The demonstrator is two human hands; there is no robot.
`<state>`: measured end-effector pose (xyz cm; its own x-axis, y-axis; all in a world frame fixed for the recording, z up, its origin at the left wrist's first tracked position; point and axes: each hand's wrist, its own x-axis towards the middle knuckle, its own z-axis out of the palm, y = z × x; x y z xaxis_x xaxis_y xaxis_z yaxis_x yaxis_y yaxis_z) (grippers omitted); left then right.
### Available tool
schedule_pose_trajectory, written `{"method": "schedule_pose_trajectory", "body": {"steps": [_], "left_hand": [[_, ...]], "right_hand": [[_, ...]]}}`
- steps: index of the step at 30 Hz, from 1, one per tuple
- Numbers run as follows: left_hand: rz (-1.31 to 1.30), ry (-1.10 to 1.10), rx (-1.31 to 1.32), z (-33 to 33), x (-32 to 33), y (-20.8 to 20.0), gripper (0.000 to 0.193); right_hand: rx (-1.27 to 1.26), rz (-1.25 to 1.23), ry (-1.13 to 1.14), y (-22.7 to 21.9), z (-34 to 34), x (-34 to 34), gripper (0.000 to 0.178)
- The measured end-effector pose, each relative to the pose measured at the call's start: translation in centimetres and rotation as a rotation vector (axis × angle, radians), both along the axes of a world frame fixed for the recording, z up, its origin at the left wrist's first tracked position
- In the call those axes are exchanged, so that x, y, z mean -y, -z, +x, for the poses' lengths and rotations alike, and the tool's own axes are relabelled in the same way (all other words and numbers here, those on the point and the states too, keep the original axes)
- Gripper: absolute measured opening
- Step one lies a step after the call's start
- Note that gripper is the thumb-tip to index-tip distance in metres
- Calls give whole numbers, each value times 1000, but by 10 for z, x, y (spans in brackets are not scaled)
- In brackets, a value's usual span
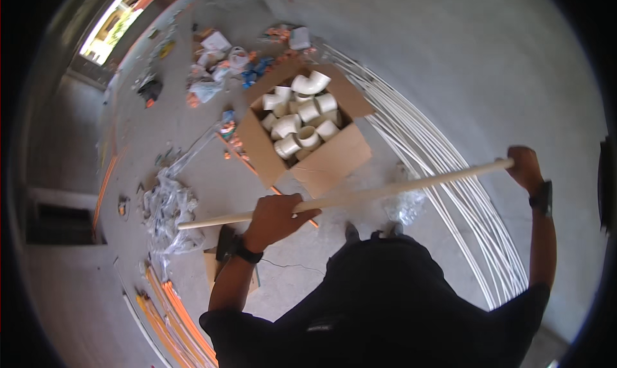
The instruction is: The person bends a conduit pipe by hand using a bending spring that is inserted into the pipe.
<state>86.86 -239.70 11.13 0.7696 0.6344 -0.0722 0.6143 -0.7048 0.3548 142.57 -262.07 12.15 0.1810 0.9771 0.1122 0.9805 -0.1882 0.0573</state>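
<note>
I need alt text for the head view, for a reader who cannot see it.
A person holds a long pale pole crosswise in left grip and right grip, above a grey floor. Beyond it sits an open box of white pipe elbows; thin white pipes lie at right, orange tubes at lower left.

Cream pole [450,175]; off-white elbows [286,125]; brown carton [335,158]; orange pipes [185,316].
</note>
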Motion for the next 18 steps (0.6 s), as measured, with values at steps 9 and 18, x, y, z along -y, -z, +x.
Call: {"method": "schedule_pose_trajectory", "body": {"steps": [9,18], "left_hand": [[18,-23,-54,-19,-37,64,39],[-131,-4,-208,-41,-106,143,48]], "right_hand": [[-161,-211,-11,27,-32,-39,56],[-117,-440,115,98,-28,-58,77]]}}
